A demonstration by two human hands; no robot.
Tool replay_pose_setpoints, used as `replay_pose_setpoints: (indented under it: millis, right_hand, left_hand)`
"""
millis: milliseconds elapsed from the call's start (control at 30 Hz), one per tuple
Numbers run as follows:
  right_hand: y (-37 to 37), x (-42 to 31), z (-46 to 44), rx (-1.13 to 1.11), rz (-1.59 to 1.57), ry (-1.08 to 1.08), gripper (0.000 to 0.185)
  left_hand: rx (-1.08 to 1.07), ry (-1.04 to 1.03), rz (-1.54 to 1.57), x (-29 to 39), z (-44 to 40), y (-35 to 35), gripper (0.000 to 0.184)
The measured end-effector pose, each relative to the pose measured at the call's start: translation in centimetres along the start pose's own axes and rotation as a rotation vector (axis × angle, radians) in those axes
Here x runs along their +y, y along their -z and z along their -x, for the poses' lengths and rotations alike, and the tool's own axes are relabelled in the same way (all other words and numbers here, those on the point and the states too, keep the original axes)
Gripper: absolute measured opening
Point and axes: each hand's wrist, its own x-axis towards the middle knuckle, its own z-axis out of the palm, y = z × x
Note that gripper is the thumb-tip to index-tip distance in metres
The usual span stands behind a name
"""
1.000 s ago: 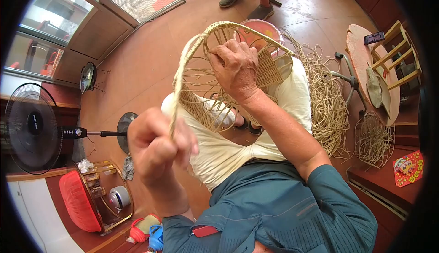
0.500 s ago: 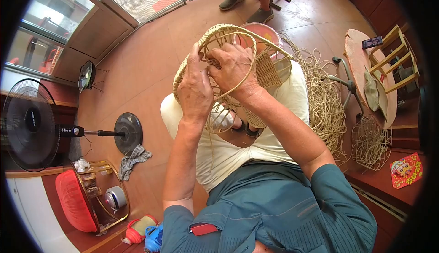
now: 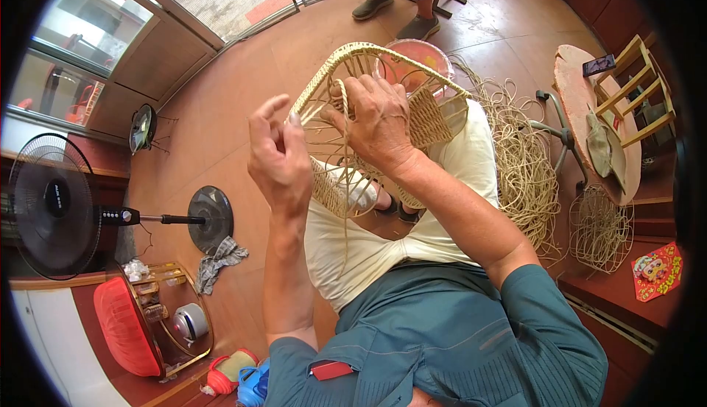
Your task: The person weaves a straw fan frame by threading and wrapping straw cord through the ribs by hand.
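Note:
A woven basket frame (image 3: 346, 52) of tan cord, with a braided rim and partly open sides, rests on my lap between my knees. My right hand (image 3: 379, 124) is inside the rim, fingers curled round a loop of cord (image 3: 344, 105). Just outside the rim, at its left, is my left hand (image 3: 280, 157), its thumb and fingers apart; the thumb tip is close to the rim, and I cannot tell if it touches. A loose strand hangs below the basket.
A heap of loose cord (image 3: 519, 164) lies right of my leg. Beyond the basket stand a pink basin (image 3: 420, 55) and another person's shoes (image 3: 373, 4). At the left is a standing fan (image 3: 55, 204); a round-edged table (image 3: 578, 105) with a phone (image 3: 599, 65) is at the right.
My left hand has let go of the rim and moved left, its fingers opening. My right hand has turned and drawn a loop of cord up inside the basket.

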Motion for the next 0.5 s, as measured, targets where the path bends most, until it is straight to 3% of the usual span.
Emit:
replay_pose_setpoints:
  millis: [167,267,400,467,500]
  right_hand:
    - [-0.5,-0.4,0.3,0.104,-0.098,0.068,0.021]
    - [-0.4,0.5,0.6,0.048,-0.184,0.062,0.014]
    - [0.4,0.7,0.4,0.026,-0.251,0.016,0.010]
    - [0.7,0.8,0.2,0.022,-0.304,-0.021,0.010]
    - [0.8,0.9,0.0,0.015,-0.344,-0.049,0.011]
  left_hand:
    - [-0.162,-0.102,-0.070,4.9,4.4,4.2,0.028]
    - [0.038,-0.160,0.104,6.2,5.9,7.7,0.037]
    - [0.045,-0.397,0.672,5.8,4.1,18.5,0.023]
    - [-0.040,-0.509,0.910,8.3,2.8,20.8,0.028]
    - [-0.133,-0.480,1.233,9.8,2.2,21.5,0.030]
